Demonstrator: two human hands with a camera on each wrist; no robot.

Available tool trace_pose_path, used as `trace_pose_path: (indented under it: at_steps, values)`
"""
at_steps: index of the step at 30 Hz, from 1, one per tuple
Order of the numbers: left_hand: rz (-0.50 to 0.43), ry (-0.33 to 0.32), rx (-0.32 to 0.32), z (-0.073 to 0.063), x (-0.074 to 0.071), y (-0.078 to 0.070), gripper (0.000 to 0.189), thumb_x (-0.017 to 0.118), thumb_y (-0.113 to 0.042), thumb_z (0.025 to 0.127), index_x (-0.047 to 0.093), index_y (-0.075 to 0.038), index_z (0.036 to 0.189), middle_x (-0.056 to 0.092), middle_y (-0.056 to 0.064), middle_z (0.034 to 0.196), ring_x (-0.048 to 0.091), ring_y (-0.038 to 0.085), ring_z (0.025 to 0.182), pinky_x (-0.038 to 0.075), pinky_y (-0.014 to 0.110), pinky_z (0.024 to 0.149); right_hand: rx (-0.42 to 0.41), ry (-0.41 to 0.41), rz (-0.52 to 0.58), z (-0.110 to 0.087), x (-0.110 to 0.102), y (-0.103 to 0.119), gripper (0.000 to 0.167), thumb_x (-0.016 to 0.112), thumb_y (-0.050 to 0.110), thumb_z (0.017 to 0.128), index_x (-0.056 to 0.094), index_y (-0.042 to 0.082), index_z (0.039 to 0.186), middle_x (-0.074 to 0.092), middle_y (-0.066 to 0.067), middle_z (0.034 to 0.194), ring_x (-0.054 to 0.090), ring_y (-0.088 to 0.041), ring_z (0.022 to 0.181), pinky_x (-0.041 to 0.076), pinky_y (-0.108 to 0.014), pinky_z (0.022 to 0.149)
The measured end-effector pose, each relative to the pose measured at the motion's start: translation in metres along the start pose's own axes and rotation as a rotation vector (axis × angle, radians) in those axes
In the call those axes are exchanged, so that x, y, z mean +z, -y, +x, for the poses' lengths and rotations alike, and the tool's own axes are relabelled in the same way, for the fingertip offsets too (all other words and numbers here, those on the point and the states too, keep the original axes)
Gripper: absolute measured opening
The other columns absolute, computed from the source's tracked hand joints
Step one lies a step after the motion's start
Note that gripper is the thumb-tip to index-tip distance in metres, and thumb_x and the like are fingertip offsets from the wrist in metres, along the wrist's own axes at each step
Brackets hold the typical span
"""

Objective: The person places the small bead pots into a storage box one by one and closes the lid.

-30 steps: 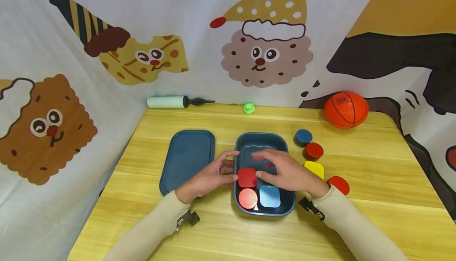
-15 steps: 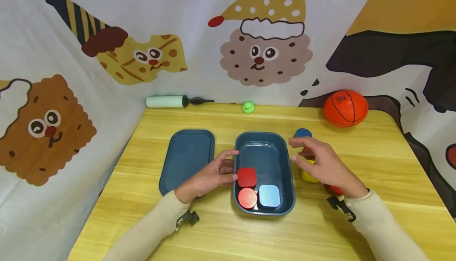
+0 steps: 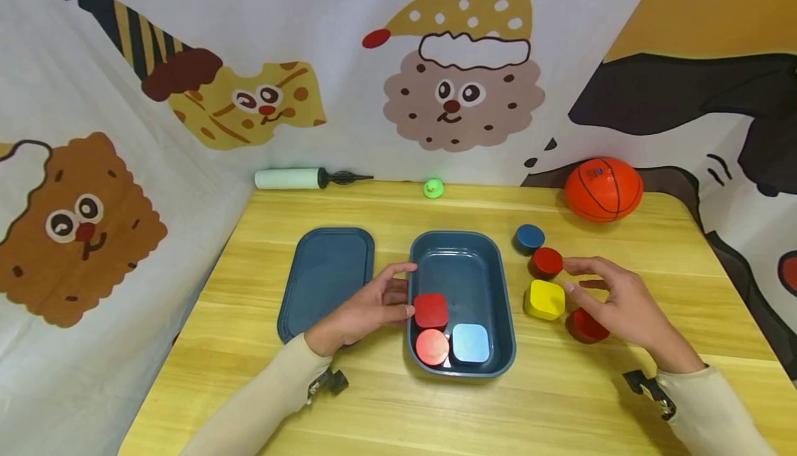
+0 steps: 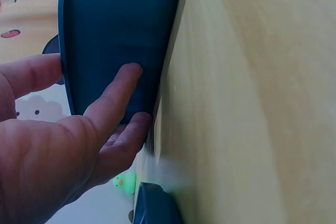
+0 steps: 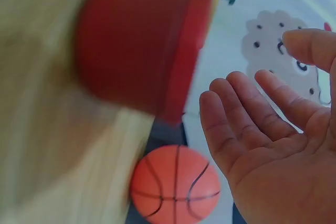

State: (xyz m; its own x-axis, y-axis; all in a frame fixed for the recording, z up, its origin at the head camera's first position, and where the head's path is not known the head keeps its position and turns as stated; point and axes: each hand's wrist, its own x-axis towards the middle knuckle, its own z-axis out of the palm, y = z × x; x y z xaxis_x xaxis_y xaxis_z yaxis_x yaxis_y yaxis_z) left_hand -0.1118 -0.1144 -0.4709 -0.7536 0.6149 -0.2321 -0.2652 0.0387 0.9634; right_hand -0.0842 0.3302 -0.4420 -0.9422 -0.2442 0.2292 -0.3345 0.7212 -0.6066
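Containing three pieces (image 3: 431,311), the navy box (image 3: 461,279) touches the left fingers (image 4: 114,93).

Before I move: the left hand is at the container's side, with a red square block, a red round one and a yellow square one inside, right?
Not quite: the head view shows that the second square block inside is blue; the yellow block stands outside the container. The rest is right.

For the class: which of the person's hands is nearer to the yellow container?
Right. The right hand hovers just right of the yellow container; the left hand touches the left wall of the blue tub, which lies between.
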Motion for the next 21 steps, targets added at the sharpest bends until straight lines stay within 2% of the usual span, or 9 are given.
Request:
trace_pose_path:
  at_steps: [7,13,16,21]
  values:
    - [0.015,-0.02,0.004,0.001,0.002,-0.001,0.079,0.069,-0.001,0.099,0.029,-0.015,0.165,0.042,0.026,0.158,0.055,0.032,0.138,0.06,0.035,0.101,0.045,-0.001,0.002,-0.02,-0.005,-0.018,0.04,0.079,0.011,0.096,0.068,0.005,0.134,0.072,-0.018,0.125,0.055,0.018,0.109,0.05,-0.003,0.086]
    - [0.023,-0.031,0.002,0.0,0.003,-0.002,0.079,0.07,-0.003,0.099,0.029,-0.014,0.165,0.041,0.025,0.158,0.054,0.034,0.139,0.06,0.035,0.101,0.116,0.07,0.014,-0.034,-0.004,-0.026,0.045,0.08,0.014,0.096,0.065,0.003,0.137,0.07,-0.02,0.131,0.064,0.01,0.105,0.056,-0.011,0.08]
    - [0.017,-0.037,0.002,0.0,0.004,-0.001,0.077,0.071,-0.005,0.1,0.03,-0.014,0.165,0.041,0.025,0.159,0.054,0.034,0.138,0.06,0.037,0.101,0.141,0.112,0.023,-0.039,-0.003,-0.027,0.049,0.081,0.019,0.096,0.063,0.003,0.139,0.069,-0.019,0.133,0.06,0.014,0.105,0.057,-0.013,0.079]
    - [0.009,-0.048,0.003,0.001,0.004,-0.002,0.077,0.071,-0.004,0.1,0.031,-0.014,0.165,0.041,0.026,0.159,0.055,0.034,0.138,0.06,0.039,0.101,0.182,0.15,0.011,-0.043,-0.001,-0.026,0.061,0.088,0.028,0.09,0.062,0.005,0.141,0.069,-0.016,0.134,0.053,0.017,0.104,0.058,-0.014,0.08]
